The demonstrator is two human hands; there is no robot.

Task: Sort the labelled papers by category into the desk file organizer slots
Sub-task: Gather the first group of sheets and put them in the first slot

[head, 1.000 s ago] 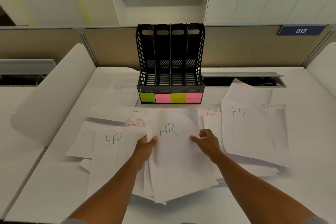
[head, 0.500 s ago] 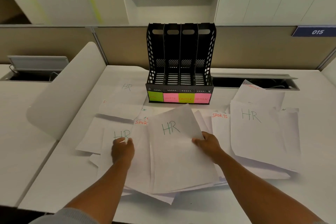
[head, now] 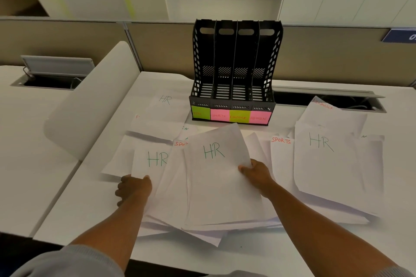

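A black file organizer [head: 234, 69] with four slots stands at the back of the desk, its front tagged with green, pink, green and pink notes reading HR, SPORTS, FINANCE, ADMIN. White papers lie scattered before it. My right hand [head: 256, 174] pinches the right edge of the middle HR sheet [head: 216, 175], whose top is lifted and tilted. My left hand [head: 134, 188] grips the lower edge of another HR sheet [head: 150, 162] to the left. More sheets marked HR [head: 324, 155], SPORTS [head: 281, 153] and FINANCE [head: 331, 112] lie to the right, and one HR sheet [head: 165, 105] sits far left.
A white curved divider panel [head: 90, 101] rises on the left of the desk. Open cable troughs [head: 326, 101] run along the back edge by the beige partition. The desk front edge [head: 202, 261] is close to my body.
My left hand let go of the middle HR sheet and moved left onto the other HR sheet. My right hand keeps the middle sheet, now tilted.
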